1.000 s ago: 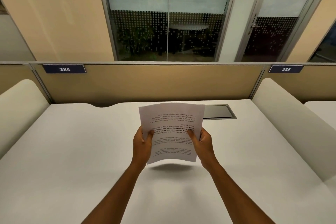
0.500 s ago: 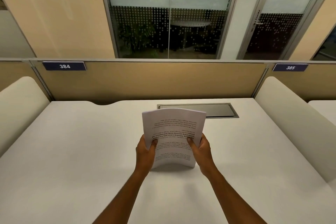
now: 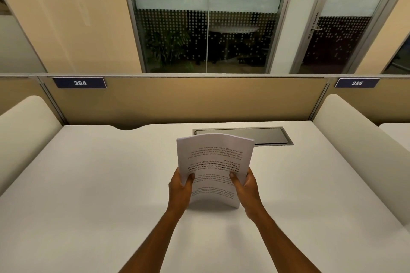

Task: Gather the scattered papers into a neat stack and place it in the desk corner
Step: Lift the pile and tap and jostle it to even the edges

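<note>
Standing on bottom edge on desk (image 3: 88,184), paper stack (image 3: 214,162) bows toward camera, just in front of cable hatch (image 3: 266,136). Left hand (image 3: 180,190) clamps stack's left edge, thumb on printed face, fingers hidden behind. Right hand (image 3: 247,191) clamps right edge likewise. Print reads upside down.

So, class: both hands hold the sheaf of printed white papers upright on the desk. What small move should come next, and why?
Probably one more light tap of the sheaf of printed white papers on the white desk to square it. The left hand and right hand grip its sides, its bottom edge seems to meet the desk, and its top sheets look slightly stepped.
</note>
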Demonstrator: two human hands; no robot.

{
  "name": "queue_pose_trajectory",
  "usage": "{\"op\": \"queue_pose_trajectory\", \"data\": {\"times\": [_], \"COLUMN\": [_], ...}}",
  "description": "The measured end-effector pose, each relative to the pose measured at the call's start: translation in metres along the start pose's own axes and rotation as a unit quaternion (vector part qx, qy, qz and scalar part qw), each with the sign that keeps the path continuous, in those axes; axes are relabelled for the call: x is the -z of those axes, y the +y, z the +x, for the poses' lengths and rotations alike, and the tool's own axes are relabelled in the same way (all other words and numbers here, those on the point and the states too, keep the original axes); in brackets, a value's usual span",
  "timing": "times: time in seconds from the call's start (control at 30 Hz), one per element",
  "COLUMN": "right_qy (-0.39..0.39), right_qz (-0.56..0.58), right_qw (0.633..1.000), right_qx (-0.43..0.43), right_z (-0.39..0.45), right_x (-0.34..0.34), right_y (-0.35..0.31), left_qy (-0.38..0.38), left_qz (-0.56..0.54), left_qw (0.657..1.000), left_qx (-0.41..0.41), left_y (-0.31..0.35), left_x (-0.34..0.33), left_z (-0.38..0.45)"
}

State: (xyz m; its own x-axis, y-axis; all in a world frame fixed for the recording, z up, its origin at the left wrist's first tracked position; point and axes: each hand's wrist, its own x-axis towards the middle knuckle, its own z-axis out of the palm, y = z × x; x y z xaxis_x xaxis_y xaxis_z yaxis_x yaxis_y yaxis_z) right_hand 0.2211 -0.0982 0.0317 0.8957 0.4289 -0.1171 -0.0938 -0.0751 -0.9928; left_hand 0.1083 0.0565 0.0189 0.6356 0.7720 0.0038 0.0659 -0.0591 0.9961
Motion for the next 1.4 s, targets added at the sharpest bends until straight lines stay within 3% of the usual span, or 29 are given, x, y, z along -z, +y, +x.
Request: {"op": "queue_pose_trajectory", "data": {"times": [0.2,0.37,0.6,0.8,0.97,1.03,1.2,1.4], "right_qy": [-0.009,-0.002,0.026,-0.036,-0.047,-0.041,-0.014,0.015], "right_qz": [0.004,0.035,0.015,-0.138,-0.171,-0.164,-0.161,-0.129], "right_qw": [1.000,0.998,0.993,0.976,0.973,0.976,0.980,0.989], "right_qx": [0.016,0.050,0.116,0.163,0.150,0.135,0.116,0.072], "right_z": [0.006,0.022,0.045,0.047,0.043,0.041,0.035,0.035], "right_x": [0.006,0.019,0.046,0.045,0.031,0.031,0.045,0.062], "right_y": [-0.010,-0.037,-0.072,-0.085,-0.093,-0.091,-0.080,-0.061], "left_qy": [-0.039,-0.117,-0.184,-0.240,-0.260,-0.249,-0.196,-0.166], "left_qz": [0.039,0.166,0.361,0.462,0.530,0.523,0.468,0.419], "left_qw": [0.998,0.974,0.890,0.814,0.752,0.761,0.827,0.884], "left_qx": [-0.030,-0.100,-0.209,-0.258,-0.292,-0.292,-0.243,-0.121], "left_y": [0.016,0.054,0.116,0.151,0.155,0.152,0.142,0.104], "left_x": [0.007,0.028,0.050,0.041,0.016,0.013,0.027,0.071], "left_z": [0.016,0.052,0.095,0.099,0.090,0.084,0.079,0.093]}}
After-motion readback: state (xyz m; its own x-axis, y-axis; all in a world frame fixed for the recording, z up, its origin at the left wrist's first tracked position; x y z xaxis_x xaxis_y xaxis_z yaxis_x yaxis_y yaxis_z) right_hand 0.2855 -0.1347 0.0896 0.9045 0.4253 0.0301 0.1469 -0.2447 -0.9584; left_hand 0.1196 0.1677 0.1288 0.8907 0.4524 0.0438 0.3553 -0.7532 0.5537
